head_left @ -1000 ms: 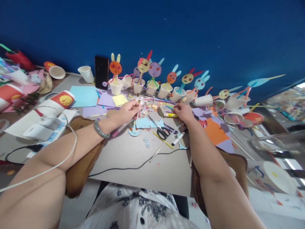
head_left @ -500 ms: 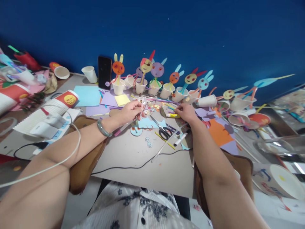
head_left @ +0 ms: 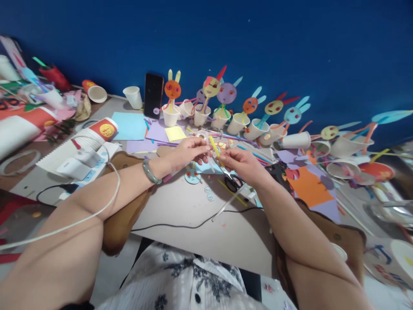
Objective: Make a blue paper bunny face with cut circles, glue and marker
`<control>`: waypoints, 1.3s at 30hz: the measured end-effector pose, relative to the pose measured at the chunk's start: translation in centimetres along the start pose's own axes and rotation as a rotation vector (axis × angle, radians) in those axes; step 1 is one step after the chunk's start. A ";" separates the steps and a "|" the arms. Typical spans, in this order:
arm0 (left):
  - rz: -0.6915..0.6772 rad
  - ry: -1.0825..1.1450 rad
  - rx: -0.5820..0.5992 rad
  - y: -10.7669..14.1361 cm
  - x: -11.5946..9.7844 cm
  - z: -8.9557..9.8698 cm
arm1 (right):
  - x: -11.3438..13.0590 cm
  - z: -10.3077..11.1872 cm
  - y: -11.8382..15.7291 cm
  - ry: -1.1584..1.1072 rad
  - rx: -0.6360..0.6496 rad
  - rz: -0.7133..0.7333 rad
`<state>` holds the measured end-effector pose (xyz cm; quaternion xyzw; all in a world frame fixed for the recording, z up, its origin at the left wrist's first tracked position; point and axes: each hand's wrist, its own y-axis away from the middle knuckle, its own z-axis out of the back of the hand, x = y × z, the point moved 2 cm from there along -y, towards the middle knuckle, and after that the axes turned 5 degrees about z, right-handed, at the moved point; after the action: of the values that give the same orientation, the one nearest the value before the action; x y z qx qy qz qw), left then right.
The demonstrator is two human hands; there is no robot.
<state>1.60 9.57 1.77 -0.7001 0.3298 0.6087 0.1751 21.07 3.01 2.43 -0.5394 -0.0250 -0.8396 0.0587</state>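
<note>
My left hand point(head_left: 193, 154), with a bracelet at its wrist, is closed on a clear ring-shaped roll point(head_left: 202, 135) that looks like adhesive tape. My right hand point(head_left: 240, 163) pinches a slim yellow stick point(head_left: 214, 147) close to the left fingertips; its exact kind is unclear. Below the hands lies a light blue paper face point(head_left: 192, 175) with orange eyes. Scissors point(head_left: 234, 184) with black handles rest under my right hand, partly hidden by it. Two small blue paper rounds point(head_left: 209, 193) with heart drawings are on the table in front.
Behind the hands stands a row of white paper cups point(head_left: 171, 115) with paper rabbit heads. A phone point(head_left: 153, 95) leans on the blue wall. At left are a power strip point(head_left: 93, 165) and a white cable point(head_left: 111, 202). Orange paper point(head_left: 311, 187) lies at right; a black cord point(head_left: 180, 228) crosses the front.
My right hand has come left from the clutter, bringing the yellow stick up to my left hand. The left hand still holds the clear roll. The whole view has shifted slightly.
</note>
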 end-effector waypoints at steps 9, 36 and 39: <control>0.014 0.038 0.042 0.4 0.1 -0.2 | -0.7 -0.7 0.1 -0.007 -0.001 -0.019; 0.045 -0.175 -0.095 0.6 -0.5 -0.2 | -5.5 11.7 -0.4 0.929 -0.359 -0.124; 0.052 -0.154 -0.091 0.5 -0.3 -0.2 | -8.0 13.3 -0.6 0.976 -0.334 -0.290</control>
<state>1.40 9.20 2.17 -0.6495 0.3055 0.6795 0.1522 36.25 5.59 0.72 -0.0791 0.0649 -0.9849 -0.1397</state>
